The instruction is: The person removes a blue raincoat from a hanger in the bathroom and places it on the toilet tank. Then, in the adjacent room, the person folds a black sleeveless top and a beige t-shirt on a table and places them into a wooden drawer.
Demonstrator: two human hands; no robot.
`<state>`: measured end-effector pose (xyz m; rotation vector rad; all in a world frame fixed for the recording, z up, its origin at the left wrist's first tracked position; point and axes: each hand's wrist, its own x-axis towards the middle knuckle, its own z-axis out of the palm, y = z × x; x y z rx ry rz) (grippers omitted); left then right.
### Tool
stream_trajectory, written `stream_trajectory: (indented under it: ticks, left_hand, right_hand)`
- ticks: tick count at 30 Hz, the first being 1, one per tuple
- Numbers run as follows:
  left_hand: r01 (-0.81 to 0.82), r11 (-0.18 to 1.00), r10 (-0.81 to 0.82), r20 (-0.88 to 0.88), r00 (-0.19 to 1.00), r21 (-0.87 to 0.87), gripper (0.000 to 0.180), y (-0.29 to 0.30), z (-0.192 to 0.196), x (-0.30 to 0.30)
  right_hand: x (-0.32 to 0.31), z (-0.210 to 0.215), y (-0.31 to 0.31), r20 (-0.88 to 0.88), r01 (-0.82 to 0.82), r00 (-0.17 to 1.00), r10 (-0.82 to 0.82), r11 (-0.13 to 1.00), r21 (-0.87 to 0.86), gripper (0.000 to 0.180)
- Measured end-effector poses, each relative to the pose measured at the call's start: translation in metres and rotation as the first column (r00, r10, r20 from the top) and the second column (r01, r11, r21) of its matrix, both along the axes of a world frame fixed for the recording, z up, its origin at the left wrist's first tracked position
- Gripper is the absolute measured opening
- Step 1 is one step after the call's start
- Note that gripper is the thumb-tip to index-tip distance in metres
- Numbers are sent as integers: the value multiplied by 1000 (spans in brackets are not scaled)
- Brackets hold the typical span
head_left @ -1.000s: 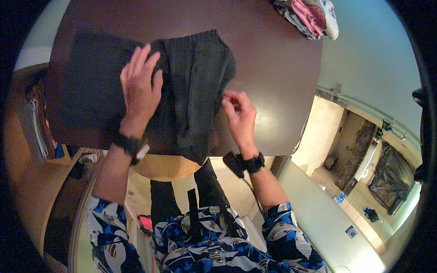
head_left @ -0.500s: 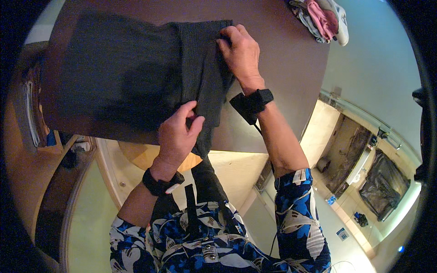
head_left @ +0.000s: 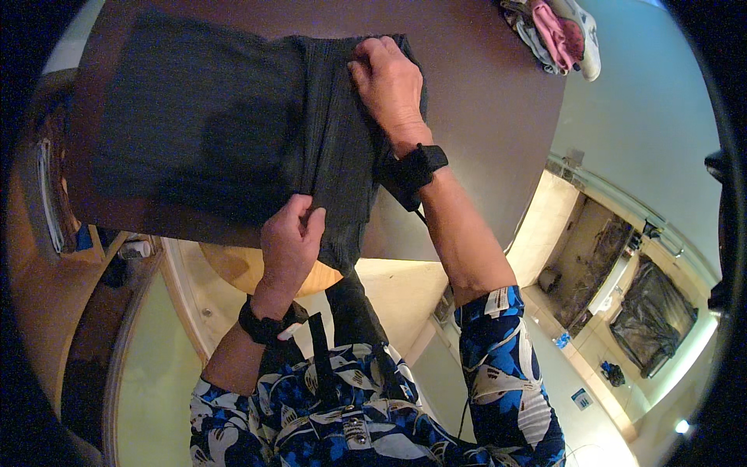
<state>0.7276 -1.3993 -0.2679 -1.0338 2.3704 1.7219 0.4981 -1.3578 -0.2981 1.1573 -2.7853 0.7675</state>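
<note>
A black knit garment (head_left: 206, 117) lies spread over the brown tabletop (head_left: 482, 148), with a ribbed-looking part folded over at its right end. My right hand (head_left: 391, 89) grips this folded part by the far edge, fingers bent into the cloth. At the near edge of the same fold, my left hand (head_left: 289, 241) pinches the fabric between thumb and fingers. A loose end of the dark cloth hangs past the table's near edge, just right of my left hand. The exact kind of garment cannot be made out.
A pile of folded clothes (head_left: 556, 39), pink and grey-white, sits at the table's far right corner. Below the near edge shows a round wooden seat (head_left: 233, 268). A black plastic bag (head_left: 654, 315) lies at the right, beyond the table. Stacked items (head_left: 50, 194) stand at the left.
My right hand has moved left, carrying the far part of the fold with it. My left hand has shifted slightly left and nearer to me; the folded part now lies wider and flatter.
</note>
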Motion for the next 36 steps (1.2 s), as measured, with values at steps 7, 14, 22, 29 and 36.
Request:
stream_trajectory:
  ticks: [7,14,22,29,36]
  left_hand:
    - [-117,992,120,-47,992,55,10,-4,5,11]
    - [-187,970,181,54,982,156,15,-10,2,16]
    - [179,886,-332,-317,889,-428,41,-2,25,-18]
    - [449,686,-498,81,863,-572,64,0,-1,-14]
    - [603,638,-641,103,761,-479,67,-16,3,8]
  right_hand:
    - [-10,17,-5,-71,-67,995,63,996,-58,19]
    - [3,4,-11,-23,-58,998,61,995,85,20]
    - [3,3,-12,6,-44,999,44,998,38,19]
    - [-1,0,-7,-15,-58,998,58,998,21,22]
    - [-3,3,-11,17,-84,996,85,994,-69,19]
